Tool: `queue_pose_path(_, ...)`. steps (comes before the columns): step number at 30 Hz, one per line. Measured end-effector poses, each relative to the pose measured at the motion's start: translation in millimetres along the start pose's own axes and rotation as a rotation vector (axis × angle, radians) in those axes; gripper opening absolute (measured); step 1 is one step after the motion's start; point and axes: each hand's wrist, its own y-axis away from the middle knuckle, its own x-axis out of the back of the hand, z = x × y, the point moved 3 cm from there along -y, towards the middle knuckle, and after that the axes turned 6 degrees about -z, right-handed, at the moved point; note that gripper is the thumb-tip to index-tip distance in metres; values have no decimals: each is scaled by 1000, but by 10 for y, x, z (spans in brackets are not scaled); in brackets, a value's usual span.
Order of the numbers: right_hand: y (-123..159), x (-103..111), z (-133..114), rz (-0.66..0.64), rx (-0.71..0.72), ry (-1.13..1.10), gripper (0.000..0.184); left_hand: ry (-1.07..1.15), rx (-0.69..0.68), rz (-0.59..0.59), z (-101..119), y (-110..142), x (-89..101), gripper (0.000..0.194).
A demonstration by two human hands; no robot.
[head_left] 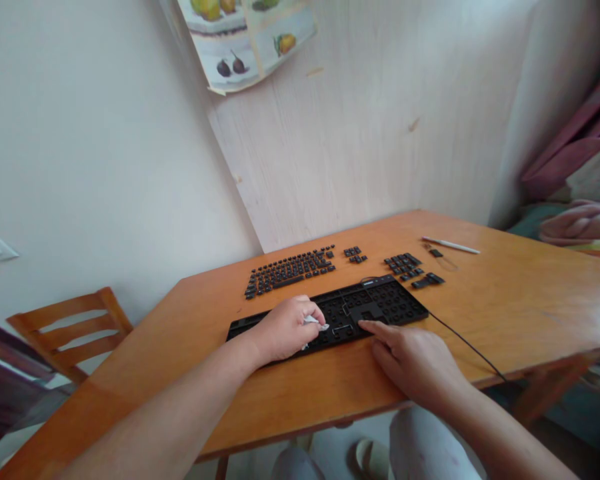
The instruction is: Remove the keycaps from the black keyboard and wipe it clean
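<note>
A black keyboard base (370, 307) with its keycaps off lies across the table in front of me, its key sockets bare over most of its length. My left hand (293, 323) is closed around a crumpled white tissue (316, 323) and rests on the left-middle part of the base. The forearm and hand hide some of the base's left side. My right hand (410, 357) has its index finger stretched onto the front edge of the base, with the thumb lower, by the table; nothing shows in it.
Behind the base lie loose black keycaps (287, 272) in keyboard order, with a small group (354, 253) and number-pad keycaps (404, 265) to their right. A white pen (451, 245) lies at the back right. A cable (467, 343) runs off the table's front edge. A wooden chair (73, 327) stands left.
</note>
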Motion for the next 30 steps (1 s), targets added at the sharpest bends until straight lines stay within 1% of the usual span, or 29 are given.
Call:
queue_pose_path(2,2,13,-11,0,4,-23,42,-90,-64,-21,22,-55,-58,16)
queue_pose_path(5,7,37,-23,-1,11,-46,42,-185,-109,-58,29,-90,-114,19)
queue_pose_path(10,11,65,-30,0,14,-57,42,-302,-156,-96,39,-91,-118,21)
queue_pose_path(16,9,54,-19,14,22,-53,42,-387,-192,-143,68,-69,-108,21)
queue_pose_path(20,13,53,-21,3,23,-49,42,-382,-178,-157,33,-46,-101,23)
queue_pose_path(25,16,46,-18,-5,6,-31,42,-312,-130,-168,-50,1,-87,26)
queue_pose_path(30,12,45,-15,2,7,-14,42,-228,-53,-200,-110,49,-53,27)
